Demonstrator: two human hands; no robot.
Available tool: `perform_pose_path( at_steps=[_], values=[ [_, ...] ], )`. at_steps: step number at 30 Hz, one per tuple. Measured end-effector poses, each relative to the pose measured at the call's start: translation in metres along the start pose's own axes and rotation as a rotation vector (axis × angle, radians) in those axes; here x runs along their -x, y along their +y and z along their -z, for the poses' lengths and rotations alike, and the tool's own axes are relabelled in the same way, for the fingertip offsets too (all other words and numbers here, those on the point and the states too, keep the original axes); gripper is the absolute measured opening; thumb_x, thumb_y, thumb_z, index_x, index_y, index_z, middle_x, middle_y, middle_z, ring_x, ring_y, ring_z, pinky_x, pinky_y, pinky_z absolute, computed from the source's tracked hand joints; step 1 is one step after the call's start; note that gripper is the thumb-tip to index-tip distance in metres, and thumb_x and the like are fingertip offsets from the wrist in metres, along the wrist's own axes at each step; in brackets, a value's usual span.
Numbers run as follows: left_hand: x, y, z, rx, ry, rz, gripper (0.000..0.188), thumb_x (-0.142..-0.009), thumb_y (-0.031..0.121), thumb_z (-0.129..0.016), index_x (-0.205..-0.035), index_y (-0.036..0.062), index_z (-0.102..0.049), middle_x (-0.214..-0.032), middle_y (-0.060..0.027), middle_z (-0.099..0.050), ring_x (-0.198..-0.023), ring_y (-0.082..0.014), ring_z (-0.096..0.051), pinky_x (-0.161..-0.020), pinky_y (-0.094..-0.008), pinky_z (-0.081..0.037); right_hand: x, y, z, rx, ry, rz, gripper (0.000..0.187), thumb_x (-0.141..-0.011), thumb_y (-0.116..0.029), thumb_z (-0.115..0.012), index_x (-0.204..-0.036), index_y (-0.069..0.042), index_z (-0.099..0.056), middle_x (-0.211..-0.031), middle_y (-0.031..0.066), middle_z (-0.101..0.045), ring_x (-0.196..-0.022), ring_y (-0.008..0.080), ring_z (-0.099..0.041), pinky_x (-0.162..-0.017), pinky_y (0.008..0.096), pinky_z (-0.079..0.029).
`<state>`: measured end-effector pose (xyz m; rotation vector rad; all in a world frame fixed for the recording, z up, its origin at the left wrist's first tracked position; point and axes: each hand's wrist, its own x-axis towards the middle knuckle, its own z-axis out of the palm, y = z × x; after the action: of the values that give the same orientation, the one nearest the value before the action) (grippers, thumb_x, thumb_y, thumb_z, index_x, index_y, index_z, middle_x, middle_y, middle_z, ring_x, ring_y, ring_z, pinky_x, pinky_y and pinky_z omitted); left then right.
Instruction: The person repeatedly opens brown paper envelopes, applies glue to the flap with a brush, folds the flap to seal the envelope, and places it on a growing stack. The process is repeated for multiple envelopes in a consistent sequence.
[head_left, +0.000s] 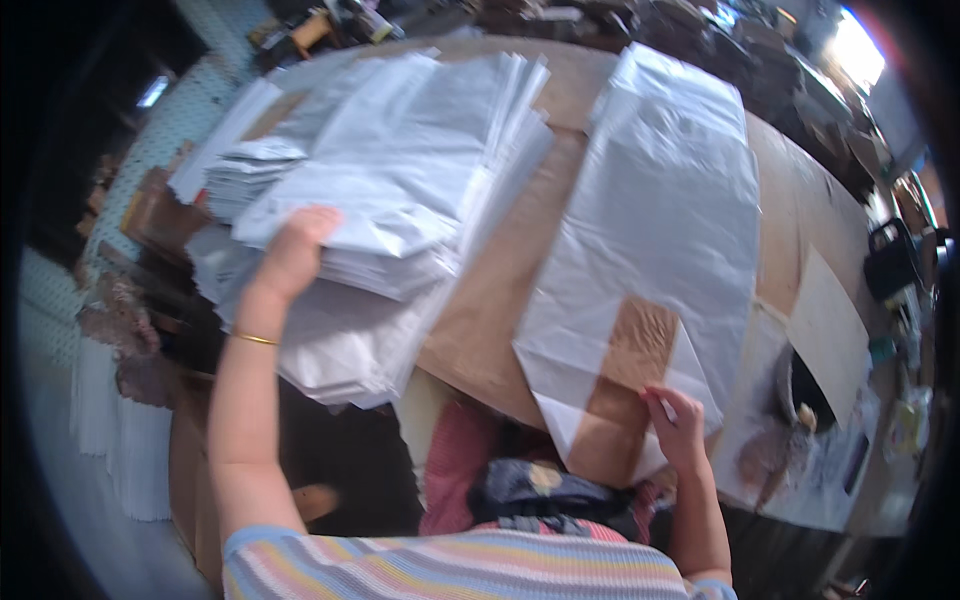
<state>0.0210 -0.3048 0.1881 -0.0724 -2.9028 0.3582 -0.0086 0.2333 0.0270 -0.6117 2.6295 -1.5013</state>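
On the left of the table, my left hand (298,245) is closed over the near edge of the top white paper bag (390,180) of a thick stack. Its thumb is hidden. A long white paper bag (665,220) lies flat to the right, its folded near end spread into a wide pointed shape. Across that end runs a brown paper strip (615,400), which reaches over the table's front edge. The thumb and forefinger of my right hand (678,425) are pinched together at the strip's right edge.
More stacked white bags (330,340) lie below and beside the left pile. Brown paper (500,280) covers the table between the piles. At the right stand a dark round bowl (805,385) with a brush-like tool and a pale board (830,320). Clutter lines the far side.
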Motion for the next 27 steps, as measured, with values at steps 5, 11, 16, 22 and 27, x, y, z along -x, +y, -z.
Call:
perform_pose_path(
  at_steps=[5, 11, 16, 22, 27],
  values=[
    [-0.006, 0.139, 0.010, -0.037, 0.424, -0.004, 0.028, -0.084, 0.002, -0.053, -0.110, 0.0026, -0.064, -0.096, -0.0165, -0.066, -0.101, -0.0353, -0.061, -0.096, -0.0448, -0.045, -0.007, 0.010, 0.042, 0.315, 0.064, 0.083, 0.040, -0.077, -0.009, -0.075, -0.114, -0.002, -0.063, -0.107, 0.0160, -0.063, -0.099, 0.0330, -0.061, -0.086, 0.0391, -0.050],
    [-0.055, 0.307, -0.105, 0.651, -0.017, -0.125, 0.053, -0.072, 0.023, -0.080, -0.116, 0.0030, -0.056, -0.100, -0.0131, -0.061, -0.098, -0.0327, -0.059, -0.086, -0.0414, -0.049, -0.040, 0.048, 0.046, 0.535, 0.082, -0.014, 0.044, -0.071, -0.012, -0.080, -0.109, -0.002, -0.062, -0.103, 0.0125, -0.062, -0.094, 0.0296, -0.062, -0.084, 0.0386, -0.050],
    [-0.105, 0.303, -0.110, 0.744, -0.498, -0.008, 0.033, -0.069, 0.015, -0.078, -0.095, 0.0001, -0.063, -0.087, -0.0150, -0.065, -0.086, -0.0318, -0.063, -0.078, -0.0395, -0.051, -0.078, 0.031, 0.052, 0.443, -0.207, -0.237, 0.032, -0.067, -0.011, -0.078, -0.091, 0.001, -0.061, -0.089, 0.0139, -0.061, -0.083, 0.0296, -0.062, -0.078, 0.0395, -0.050],
    [-0.079, 0.269, -0.104, 0.484, -0.329, -0.378, 0.008, -0.062, -0.001, -0.064, -0.070, 0.0000, -0.065, -0.072, -0.0133, -0.066, -0.072, -0.0287, -0.066, -0.066, -0.0365, -0.053, -0.068, 0.045, 0.073, 0.603, -0.431, 0.163, 0.013, -0.067, 0.005, -0.060, -0.078, -0.001, -0.058, -0.082, 0.0122, -0.062, -0.085, 0.0304, -0.061, -0.075, 0.0385, -0.050],
    [-0.058, 0.312, -0.087, -0.054, -0.343, -0.363, 0.016, -0.075, 0.011, -0.060, -0.087, 0.0063, -0.069, -0.093, -0.0143, -0.068, -0.096, -0.0259, -0.065, -0.090, -0.0383, -0.050, -0.050, 0.020, 0.065, 0.996, -0.570, 0.307, 0.012, -0.076, -0.007, -0.061, -0.088, -0.004, -0.063, -0.089, 0.0078, -0.065, -0.101, 0.0254, -0.062, -0.089, 0.0388, -0.049]
  ],
)
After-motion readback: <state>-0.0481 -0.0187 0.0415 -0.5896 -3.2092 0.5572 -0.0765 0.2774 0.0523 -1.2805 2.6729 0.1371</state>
